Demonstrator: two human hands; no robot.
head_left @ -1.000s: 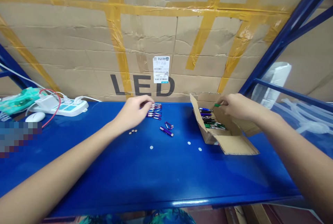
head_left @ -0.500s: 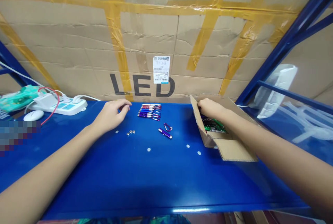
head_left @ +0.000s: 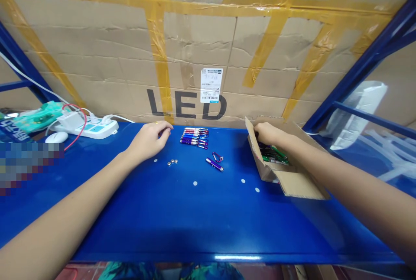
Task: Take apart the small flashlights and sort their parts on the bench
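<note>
My left hand rests on the blue steel shelf with fingers curled, just left of a neat row of mini flashlights with carabiner clips. Nothing shows in it clearly. My right hand reaches into an open cardboard box, its fingers hidden among a pile of green and purple flashlights. Closer to me lie a loose purple flashlight, a small carabiner and several button cells.
A white power strip, a white mouse and a green packet sit at the shelf's far left. A large taped carton stands behind the shelf. Blue rack uprights and white plastic are on the right.
My left hand has moved left, off the flashlight row. My right hand has dropped from the box's far side into the pile, and the green item it held earlier no longer shows.
</note>
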